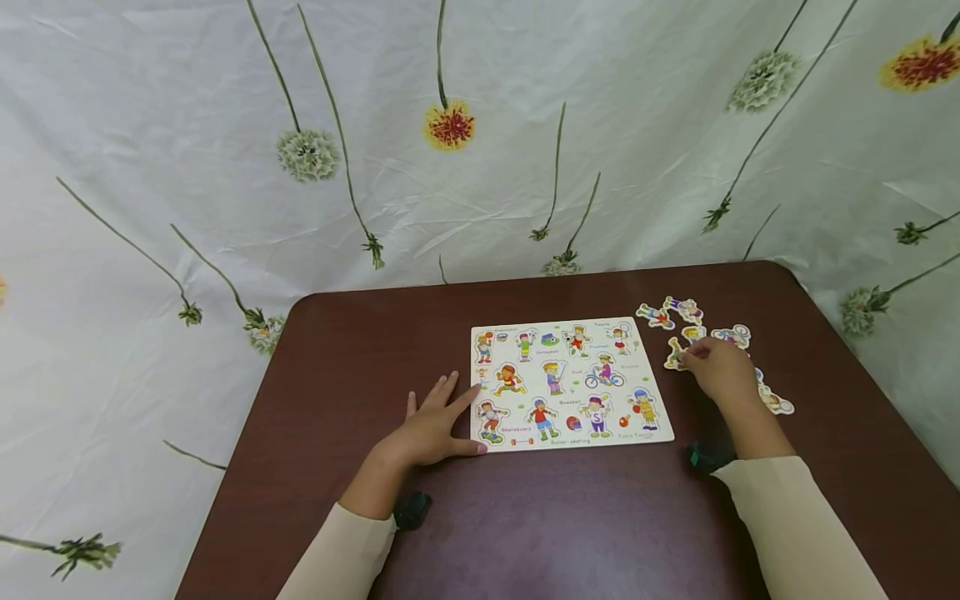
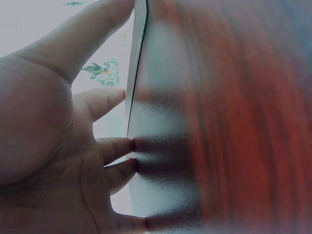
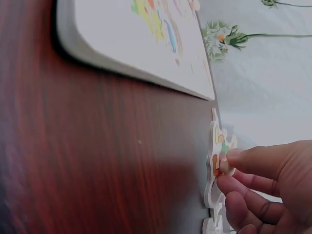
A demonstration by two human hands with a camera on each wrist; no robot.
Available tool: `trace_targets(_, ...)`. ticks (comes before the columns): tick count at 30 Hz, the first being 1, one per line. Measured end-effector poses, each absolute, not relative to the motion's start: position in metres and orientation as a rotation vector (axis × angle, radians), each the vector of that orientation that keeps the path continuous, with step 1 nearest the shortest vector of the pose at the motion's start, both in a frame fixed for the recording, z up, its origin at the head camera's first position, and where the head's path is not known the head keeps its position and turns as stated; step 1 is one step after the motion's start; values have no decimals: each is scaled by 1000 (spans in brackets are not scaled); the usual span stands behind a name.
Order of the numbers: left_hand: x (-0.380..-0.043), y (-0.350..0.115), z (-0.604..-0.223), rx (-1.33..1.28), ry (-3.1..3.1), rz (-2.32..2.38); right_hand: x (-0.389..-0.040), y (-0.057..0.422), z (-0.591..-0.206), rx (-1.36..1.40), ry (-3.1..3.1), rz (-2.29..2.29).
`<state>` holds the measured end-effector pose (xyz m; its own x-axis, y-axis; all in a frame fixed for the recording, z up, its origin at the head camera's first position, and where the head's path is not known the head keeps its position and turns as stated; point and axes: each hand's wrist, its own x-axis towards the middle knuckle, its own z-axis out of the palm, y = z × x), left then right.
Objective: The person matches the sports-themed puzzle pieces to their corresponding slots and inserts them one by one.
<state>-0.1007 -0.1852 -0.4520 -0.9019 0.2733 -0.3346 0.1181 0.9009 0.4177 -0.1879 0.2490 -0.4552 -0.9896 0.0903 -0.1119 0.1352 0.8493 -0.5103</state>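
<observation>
A white wooden puzzle board (image 1: 641, 377) printed with sporting children lies on the table. My left hand (image 1: 426, 429) rests at its left edge, fingers spread and straight, with the thumb near the lower left corner. To the right of the board, my right hand (image 1: 722, 371) pinches the small round knob (image 3: 225, 167) of a puzzle piece (image 3: 212, 146) between thumb and fingertips. In the head view the hand covers part of this piece. More puzzle pieces (image 1: 684, 311) lie around the right hand, some partly hidden beneath it.
The dark reddish-brown table (image 1: 360, 367) has rounded far corners. A pale cloth (image 1: 510, 200) with a flower print hangs behind it. Dark devices are strapped at both wrists, under beige sleeves (image 1: 802, 525).
</observation>
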Motion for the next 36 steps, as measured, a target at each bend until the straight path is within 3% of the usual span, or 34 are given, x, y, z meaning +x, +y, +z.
trace_targets(36,-101,-187,-454,308,2678,538,-169,169,-447,-58,3052,-1241)
